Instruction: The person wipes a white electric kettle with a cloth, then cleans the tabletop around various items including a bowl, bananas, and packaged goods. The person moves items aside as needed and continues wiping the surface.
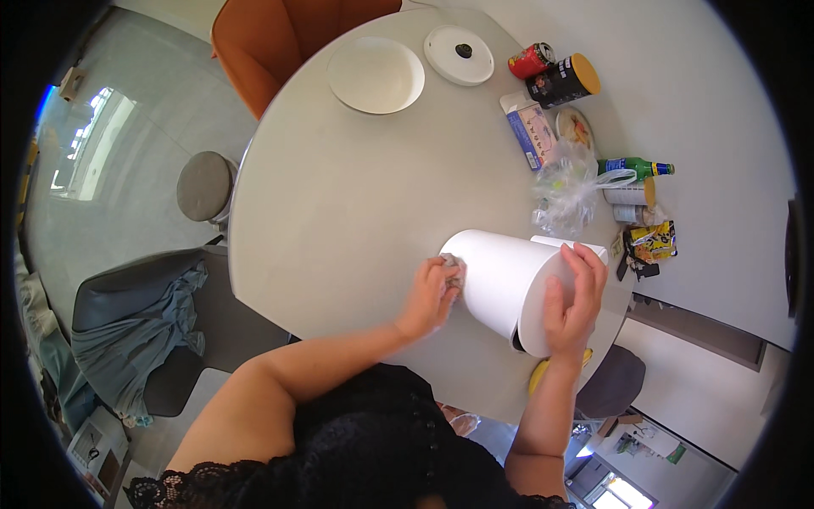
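Note:
A white cylindrical appliance point(496, 280) with a flat end and a dark gap near its rim lies tilted on the grey table point(356, 203), close to the person. My left hand point(435, 292) holds a crumpled greyish cloth or tissue point(453, 270) against its far-left edge. My right hand point(575, 292) rests with fingers apart on the flat right end, steadying or touching it; whether it grips is hard to tell. Beside my right forearm are yellow bananas point(540, 375), partly hidden by it.
Towards the back are a white bowl point(376, 75) and a white lid with black knob point(459, 55). Along the wall stand a red can point(531, 60), black canister point(563, 81), box point(531, 135), plastic bag point(566, 191) and green bottle point(636, 168). Chairs and a round stool point(205, 186) surround the table.

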`<state>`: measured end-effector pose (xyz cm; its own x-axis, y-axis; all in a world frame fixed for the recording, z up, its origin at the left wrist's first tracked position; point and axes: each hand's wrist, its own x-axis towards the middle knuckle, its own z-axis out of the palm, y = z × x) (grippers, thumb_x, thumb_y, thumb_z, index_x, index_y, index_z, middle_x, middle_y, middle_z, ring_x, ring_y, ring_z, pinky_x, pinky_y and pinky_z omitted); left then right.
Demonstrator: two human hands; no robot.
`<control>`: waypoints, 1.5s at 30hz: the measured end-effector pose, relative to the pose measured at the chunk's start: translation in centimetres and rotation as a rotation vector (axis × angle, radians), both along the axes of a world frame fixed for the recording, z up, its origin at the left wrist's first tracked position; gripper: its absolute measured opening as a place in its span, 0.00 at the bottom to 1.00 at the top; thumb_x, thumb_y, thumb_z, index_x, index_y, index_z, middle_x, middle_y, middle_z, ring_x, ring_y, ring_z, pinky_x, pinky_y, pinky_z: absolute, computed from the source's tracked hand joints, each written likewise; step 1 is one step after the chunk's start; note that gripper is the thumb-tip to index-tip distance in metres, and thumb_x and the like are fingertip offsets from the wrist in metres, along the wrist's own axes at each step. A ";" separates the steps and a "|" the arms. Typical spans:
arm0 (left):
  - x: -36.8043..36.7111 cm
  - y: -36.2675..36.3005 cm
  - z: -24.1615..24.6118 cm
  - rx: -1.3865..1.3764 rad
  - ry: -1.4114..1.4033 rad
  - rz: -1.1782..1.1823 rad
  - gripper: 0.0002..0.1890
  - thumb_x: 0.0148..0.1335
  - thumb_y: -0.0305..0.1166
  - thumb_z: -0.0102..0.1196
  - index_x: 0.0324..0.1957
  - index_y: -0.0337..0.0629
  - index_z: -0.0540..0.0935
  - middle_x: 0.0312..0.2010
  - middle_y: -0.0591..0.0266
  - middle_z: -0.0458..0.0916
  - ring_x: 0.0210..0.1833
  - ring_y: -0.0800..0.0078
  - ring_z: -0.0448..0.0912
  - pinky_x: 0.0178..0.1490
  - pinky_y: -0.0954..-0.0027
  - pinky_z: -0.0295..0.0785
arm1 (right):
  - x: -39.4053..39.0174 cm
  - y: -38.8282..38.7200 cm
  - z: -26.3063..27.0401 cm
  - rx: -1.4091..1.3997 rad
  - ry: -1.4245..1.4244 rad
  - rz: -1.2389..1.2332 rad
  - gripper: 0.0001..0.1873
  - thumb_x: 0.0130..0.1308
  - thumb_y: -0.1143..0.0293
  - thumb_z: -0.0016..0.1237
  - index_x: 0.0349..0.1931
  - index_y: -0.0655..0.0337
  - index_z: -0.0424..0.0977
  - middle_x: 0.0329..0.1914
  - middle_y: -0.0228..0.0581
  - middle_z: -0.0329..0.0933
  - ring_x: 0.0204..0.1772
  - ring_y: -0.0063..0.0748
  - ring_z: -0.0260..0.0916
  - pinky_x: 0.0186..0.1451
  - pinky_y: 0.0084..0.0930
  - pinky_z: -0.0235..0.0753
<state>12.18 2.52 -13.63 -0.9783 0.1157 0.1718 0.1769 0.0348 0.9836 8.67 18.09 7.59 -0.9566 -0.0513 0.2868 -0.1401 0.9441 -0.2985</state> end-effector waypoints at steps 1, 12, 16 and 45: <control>-0.4 -0.5 -0.2 0.006 -0.061 -0.043 0.20 0.57 0.23 0.63 0.51 0.40 0.74 0.55 0.43 0.71 0.58 0.43 0.70 0.59 0.55 0.70 | -0.1 0.2 0.0 0.000 0.010 0.003 0.19 0.65 0.63 0.51 0.54 0.60 0.76 0.58 0.47 0.72 0.62 0.49 0.68 0.74 0.57 0.48; -1.9 -1.3 1.8 0.091 0.081 -0.128 0.18 0.55 0.22 0.66 0.46 0.42 0.75 0.50 0.50 0.75 0.52 0.51 0.75 0.52 0.61 0.73 | 0.0 0.1 -0.1 0.016 -0.007 -0.023 0.20 0.64 0.63 0.51 0.55 0.59 0.75 0.58 0.45 0.72 0.63 0.50 0.68 0.74 0.57 0.48; -3.0 -2.9 -0.3 -0.170 -0.299 -0.330 0.15 0.59 0.25 0.64 0.47 0.43 0.77 0.50 0.56 0.76 0.48 0.60 0.77 0.50 0.65 0.73 | 0.2 1.0 -0.2 0.028 -0.006 -0.022 0.21 0.64 0.62 0.51 0.56 0.57 0.75 0.59 0.43 0.71 0.64 0.49 0.68 0.75 0.60 0.46; -10.9 -2.6 4.1 -0.382 -0.173 -0.649 0.09 0.64 0.31 0.59 0.44 0.47 0.87 0.41 0.56 0.83 0.46 0.56 0.80 0.51 0.59 0.75 | 3.0 -0.1 1.9 -0.287 -0.022 0.334 0.16 0.65 0.63 0.52 0.50 0.56 0.79 0.57 0.46 0.78 0.62 0.50 0.73 0.75 0.55 0.55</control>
<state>1.24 -0.03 -9.53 -0.7039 0.6955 -0.1445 0.1229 0.3196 0.9395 11.70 18.04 9.48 -0.9072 -0.2798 0.3142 -0.4140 0.7268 -0.5480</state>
